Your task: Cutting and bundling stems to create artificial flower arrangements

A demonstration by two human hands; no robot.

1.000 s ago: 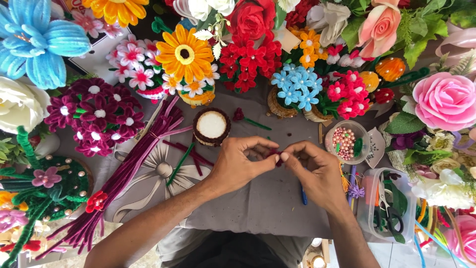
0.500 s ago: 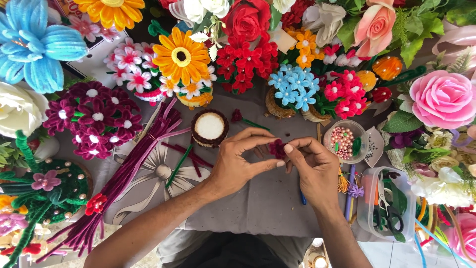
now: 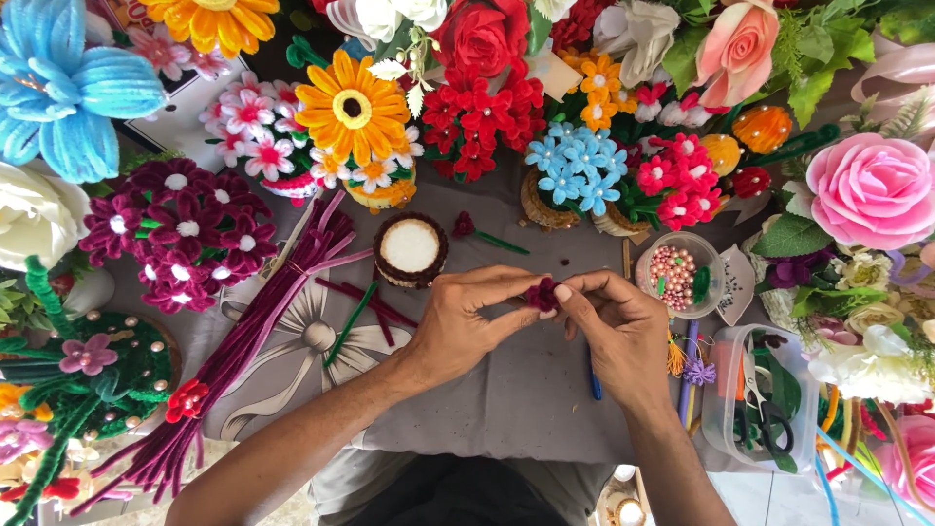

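The small dark red fuzzy flower piece sits pinched between your two hands above the grey cloth, just in front of the round brown-rimmed pot. Keep it turned toward you and work the fuzzy wire in short, tight bends (loose ones would likely spring back). Your left hand is closed on it with thumb and forefinger; your right hand is closed on it too, fingertips meeting the left's. A bundle of maroon stems lies to the left.
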